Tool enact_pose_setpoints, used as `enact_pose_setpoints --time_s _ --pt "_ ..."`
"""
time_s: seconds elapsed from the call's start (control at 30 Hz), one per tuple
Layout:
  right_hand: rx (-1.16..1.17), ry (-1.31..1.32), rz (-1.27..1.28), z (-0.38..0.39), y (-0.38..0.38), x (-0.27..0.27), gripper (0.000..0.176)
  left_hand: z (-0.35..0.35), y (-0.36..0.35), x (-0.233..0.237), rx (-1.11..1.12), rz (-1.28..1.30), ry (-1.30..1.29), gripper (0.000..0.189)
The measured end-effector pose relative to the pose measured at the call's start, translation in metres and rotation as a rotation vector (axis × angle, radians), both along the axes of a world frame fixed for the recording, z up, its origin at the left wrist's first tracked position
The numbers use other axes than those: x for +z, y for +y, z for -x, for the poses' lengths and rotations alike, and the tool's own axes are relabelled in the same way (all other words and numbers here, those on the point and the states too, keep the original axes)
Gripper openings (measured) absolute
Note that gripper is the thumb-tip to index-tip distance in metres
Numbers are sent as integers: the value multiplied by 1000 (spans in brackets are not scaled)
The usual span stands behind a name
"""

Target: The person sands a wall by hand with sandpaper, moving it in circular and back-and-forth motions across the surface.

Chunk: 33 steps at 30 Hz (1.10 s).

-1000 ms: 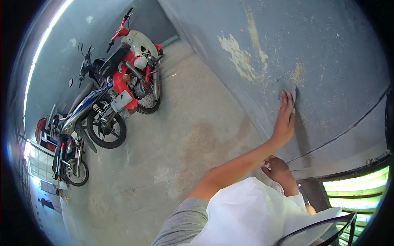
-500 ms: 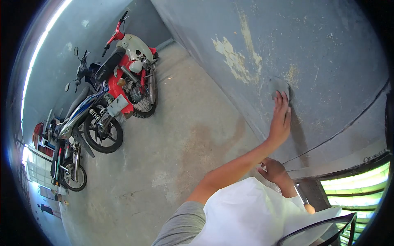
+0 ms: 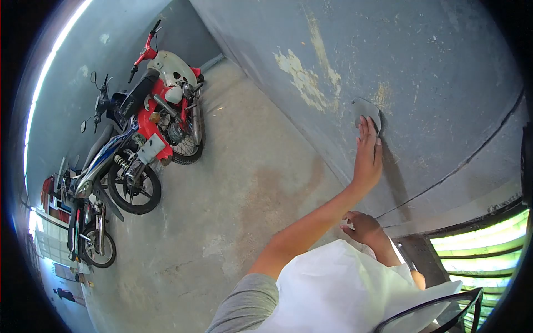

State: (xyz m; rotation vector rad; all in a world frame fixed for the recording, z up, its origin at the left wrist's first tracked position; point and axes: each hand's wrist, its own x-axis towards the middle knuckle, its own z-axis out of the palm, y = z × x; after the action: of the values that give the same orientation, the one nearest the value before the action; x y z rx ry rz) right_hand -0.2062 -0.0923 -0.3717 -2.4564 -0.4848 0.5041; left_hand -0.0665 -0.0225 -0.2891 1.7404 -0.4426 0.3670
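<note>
My left hand (image 3: 368,152) reaches out to the blue-grey wall (image 3: 444,100), its fingers lying fairly straight over a thin grey sheet that looks like sandpaper (image 3: 366,108). The sheet is held against the wall, and its upper part sticks out past my fingertips. Just beside it is a yellowish worn spot (image 3: 382,94) in the paint. Lower down, close to my body, my right hand (image 3: 365,228) is held with curled fingers. A small whitish bit shows between them, and I cannot make out whether it is something held.
Several motorcycles, among them a red one (image 3: 150,123) and a blue one (image 3: 102,158), stand on the concrete floor (image 3: 222,183) at left. Peeled paint (image 3: 300,77) marks the wall, and a long dark crack (image 3: 455,180) crosses it. Bright slats (image 3: 483,238) are at lower right.
The whole view has shifted slightly, so wall and motorcycles appear further left. More of the sandpaper's upper edge shows beyond my left fingertips. My right hand stays curled near my body.
</note>
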Motion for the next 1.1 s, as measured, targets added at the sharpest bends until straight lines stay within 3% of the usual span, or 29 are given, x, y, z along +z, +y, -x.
enact_pose_setpoints --time_s 0.27,0.37,0.6,0.73,0.93,1.1 --pt "2 -24 -27 2 -10 -11 36 2 3 -9 81 -222 -79 65" --pt "4 -74 -74 5 -8 -1 37 -25 20 0 135 -81 23 67" --pt "-1 -59 -83 4 -8 -11 36 16 -9 -1 40 -127 13 79" --pt "12 -45 -58 1 -5 -1 37 2 7 8 30 -180 -4 83" --pt "24 -53 -67 8 -3 3 36 -1 8 6 26 -50 -100 88" --pt "47 -94 -106 5 -5 -11 35 12 5 15 44 -224 -33 84"
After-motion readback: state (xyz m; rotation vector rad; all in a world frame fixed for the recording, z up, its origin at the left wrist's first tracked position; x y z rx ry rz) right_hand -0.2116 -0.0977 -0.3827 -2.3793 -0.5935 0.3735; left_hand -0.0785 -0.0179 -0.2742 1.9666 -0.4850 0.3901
